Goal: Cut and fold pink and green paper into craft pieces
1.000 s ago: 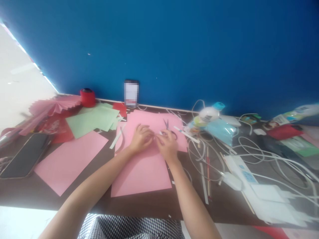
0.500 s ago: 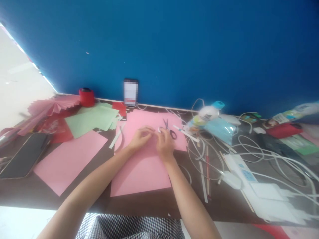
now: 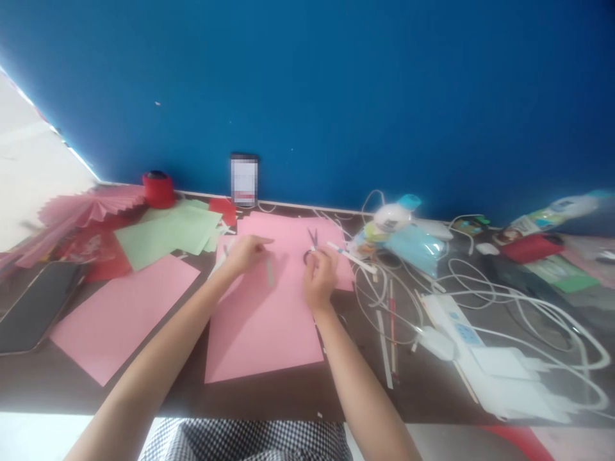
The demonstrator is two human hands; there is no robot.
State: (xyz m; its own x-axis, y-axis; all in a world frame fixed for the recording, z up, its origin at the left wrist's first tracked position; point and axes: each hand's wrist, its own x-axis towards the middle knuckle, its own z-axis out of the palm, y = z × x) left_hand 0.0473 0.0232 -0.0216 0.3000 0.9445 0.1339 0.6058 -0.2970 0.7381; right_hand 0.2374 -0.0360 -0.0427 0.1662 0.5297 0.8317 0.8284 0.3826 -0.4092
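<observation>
Your left hand (image 3: 247,255) half-curls by a thin pale strip (image 3: 270,272); your right hand (image 3: 320,276) curls loosely at dark-handled scissors (image 3: 313,241). Can't tell either grip.

Your bare left forearm (image 3: 168,355) and right forearm (image 3: 358,378) reach forward, slanting inward. Your left hand (image 3: 248,254) points its index finger toward your right side. Your right hand (image 3: 321,278) has bent fingers, and the two hands are apart, not touching.

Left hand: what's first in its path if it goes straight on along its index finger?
Probably the scissors, across the pink paper and next to the right hand. Height is unclear, so the left hand might pass above them.
</observation>
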